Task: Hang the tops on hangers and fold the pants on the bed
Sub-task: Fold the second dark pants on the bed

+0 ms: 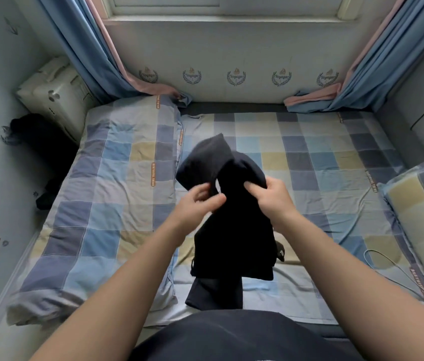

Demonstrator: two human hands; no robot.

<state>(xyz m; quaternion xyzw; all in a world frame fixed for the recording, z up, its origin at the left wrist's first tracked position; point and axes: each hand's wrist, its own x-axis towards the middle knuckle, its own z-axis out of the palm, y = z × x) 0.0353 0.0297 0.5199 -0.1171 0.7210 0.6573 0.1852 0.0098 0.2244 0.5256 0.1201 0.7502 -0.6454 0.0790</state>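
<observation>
Dark garment (pixel 231 230) hung above the bed (pixel 309 157), right hand (pixel 270 198) gripping it, left hand (pixel 199 203) pinching it. Wall crests (pixel 236 77) read "Voyager".

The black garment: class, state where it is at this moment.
In the head view the black garment hangs at centre over the checked bed, its top gripped by the left hand and the right hand; the quilt lies to its left.

Single head-worn wide-angle view, looking forward and down over the bed (pixel 309 157), close above both forearms
</observation>
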